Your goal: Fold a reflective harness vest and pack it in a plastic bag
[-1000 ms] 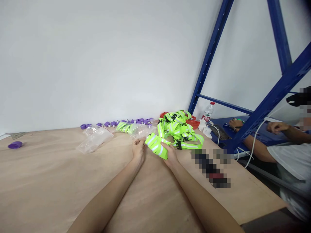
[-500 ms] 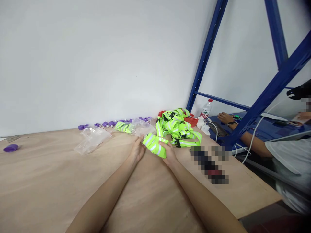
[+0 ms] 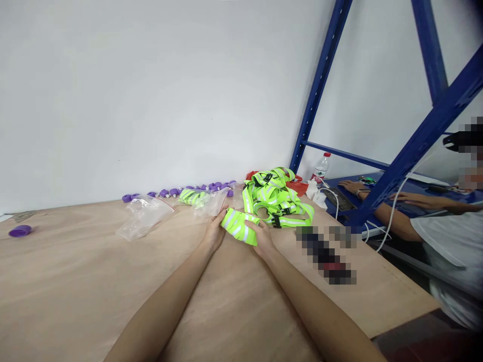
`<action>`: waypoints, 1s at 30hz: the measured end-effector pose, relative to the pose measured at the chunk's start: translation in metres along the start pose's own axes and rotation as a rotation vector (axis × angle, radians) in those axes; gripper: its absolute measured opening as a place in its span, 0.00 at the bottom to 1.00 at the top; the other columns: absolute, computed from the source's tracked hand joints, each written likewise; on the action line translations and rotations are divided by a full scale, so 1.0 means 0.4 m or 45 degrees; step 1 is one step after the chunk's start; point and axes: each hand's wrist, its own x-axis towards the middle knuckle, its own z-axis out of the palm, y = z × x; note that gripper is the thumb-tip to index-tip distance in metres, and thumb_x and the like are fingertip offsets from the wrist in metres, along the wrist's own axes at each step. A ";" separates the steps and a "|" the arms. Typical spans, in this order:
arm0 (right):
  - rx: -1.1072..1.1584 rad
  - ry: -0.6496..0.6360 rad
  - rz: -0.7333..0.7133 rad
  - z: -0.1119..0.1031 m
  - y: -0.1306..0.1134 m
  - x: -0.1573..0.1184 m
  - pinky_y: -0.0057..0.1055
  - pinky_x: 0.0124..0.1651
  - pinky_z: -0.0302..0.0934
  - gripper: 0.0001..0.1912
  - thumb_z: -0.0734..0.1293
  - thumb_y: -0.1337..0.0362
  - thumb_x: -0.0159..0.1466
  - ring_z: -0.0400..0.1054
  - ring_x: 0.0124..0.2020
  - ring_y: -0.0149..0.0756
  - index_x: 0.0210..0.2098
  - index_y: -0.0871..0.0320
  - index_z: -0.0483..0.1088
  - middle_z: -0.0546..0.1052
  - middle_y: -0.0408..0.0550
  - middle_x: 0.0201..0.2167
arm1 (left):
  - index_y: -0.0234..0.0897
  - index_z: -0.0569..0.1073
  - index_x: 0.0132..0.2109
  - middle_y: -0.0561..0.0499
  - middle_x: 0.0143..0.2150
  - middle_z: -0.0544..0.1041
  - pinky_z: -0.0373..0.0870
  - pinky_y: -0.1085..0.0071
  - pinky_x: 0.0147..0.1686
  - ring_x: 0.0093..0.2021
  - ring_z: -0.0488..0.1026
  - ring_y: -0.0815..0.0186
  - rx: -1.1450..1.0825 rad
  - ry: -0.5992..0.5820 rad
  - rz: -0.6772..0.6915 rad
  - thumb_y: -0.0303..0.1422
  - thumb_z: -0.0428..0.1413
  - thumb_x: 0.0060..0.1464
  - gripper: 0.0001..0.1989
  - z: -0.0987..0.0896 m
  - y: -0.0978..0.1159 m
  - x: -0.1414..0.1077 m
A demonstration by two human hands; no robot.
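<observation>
A folded bundle of fluorescent yellow-green reflective strap point(image 3: 240, 226) with silvery stripes is held above the table. My right hand point(image 3: 264, 239) is closed on its right end, thumb on top. My left hand point(image 3: 214, 232) is closed at the bundle's left end, its fingertips partly hidden. From those fingers a clear plastic bag point(image 3: 212, 203) stretches up and left, its edge seemingly pinched there. Just behind the bag lies another folded reflective strap point(image 3: 188, 196). A loose heap of reflective straps point(image 3: 273, 193) with black buckles sits beyond my right hand.
Another clear bag point(image 3: 145, 216) lies to the left. Several small purple items point(image 3: 173, 192) line the wall, and a purple cup-like piece point(image 3: 20, 231) sits far left. A blue metal frame point(image 3: 400, 156), water bottle point(image 3: 320, 168) and white cable point(image 3: 394, 216) are right, beside a seated person's arm point(image 3: 392, 211).
The clear bag at my left hand has shifted left and tilted up. The strap bundle has barely moved. The other person's second hand now shows over the blue desk.
</observation>
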 end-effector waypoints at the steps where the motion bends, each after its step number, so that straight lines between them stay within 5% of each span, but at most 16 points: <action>1: -0.004 0.002 0.000 0.000 0.000 0.000 0.34 0.37 0.71 0.29 0.82 0.63 0.38 0.76 0.38 0.46 0.40 0.58 0.77 0.81 0.47 0.35 | 0.36 0.78 0.49 0.45 0.47 0.81 0.72 0.64 0.49 0.49 0.77 0.57 0.025 0.023 -0.003 0.40 0.67 0.47 0.23 -0.005 -0.001 0.003; 6: 0.011 0.009 -0.008 -0.007 -0.004 0.009 0.37 0.38 0.71 0.30 0.82 0.64 0.38 0.76 0.38 0.48 0.41 0.58 0.77 0.82 0.48 0.36 | 0.34 0.78 0.39 0.44 0.42 0.81 0.75 0.67 0.39 0.42 0.79 0.59 0.201 0.193 0.002 0.43 0.62 0.51 0.16 -0.019 -0.010 0.012; 12: 0.045 -0.009 -0.013 -0.016 -0.009 0.011 0.35 0.37 0.71 0.29 0.82 0.64 0.38 0.76 0.37 0.46 0.40 0.59 0.77 0.82 0.48 0.35 | 0.33 0.75 0.28 0.45 0.29 0.79 0.76 0.66 0.28 0.28 0.77 0.61 0.548 0.297 0.089 0.48 0.55 0.55 0.21 -0.025 0.006 0.000; 16: 0.026 -0.040 0.039 -0.014 -0.008 0.005 0.36 0.37 0.72 0.30 0.82 0.64 0.38 0.77 0.37 0.48 0.41 0.59 0.77 0.82 0.48 0.35 | 0.32 0.74 0.26 0.46 0.23 0.76 0.68 0.70 0.17 0.18 0.72 0.64 0.846 0.284 0.139 0.52 0.51 0.58 0.27 -0.040 0.023 -0.011; 20: 0.068 -0.019 0.003 -0.018 -0.016 0.014 0.36 0.39 0.73 0.30 0.82 0.65 0.38 0.77 0.40 0.48 0.41 0.60 0.77 0.82 0.49 0.37 | 0.32 0.78 0.32 0.46 0.24 0.78 0.63 0.72 0.16 0.17 0.72 0.65 1.136 0.168 0.196 0.52 0.44 0.63 0.30 -0.052 0.030 -0.022; 25: 0.102 0.036 -0.020 -0.037 -0.026 0.039 0.38 0.40 0.74 0.31 0.82 0.65 0.38 0.77 0.41 0.51 0.42 0.60 0.77 0.82 0.51 0.38 | 0.37 0.70 0.18 0.52 0.14 0.67 0.58 0.71 0.24 0.17 0.65 0.68 1.540 0.049 0.552 0.48 0.46 0.63 0.29 -0.045 0.045 -0.044; 30: 0.116 0.079 -0.060 -0.051 -0.020 0.057 0.37 0.39 0.74 0.28 0.81 0.67 0.40 0.77 0.41 0.49 0.42 0.60 0.77 0.82 0.50 0.39 | 0.39 0.65 0.18 0.51 0.18 0.66 0.54 0.69 0.28 0.23 0.63 0.67 1.830 -0.063 0.881 0.44 0.50 0.61 0.25 -0.034 0.074 -0.050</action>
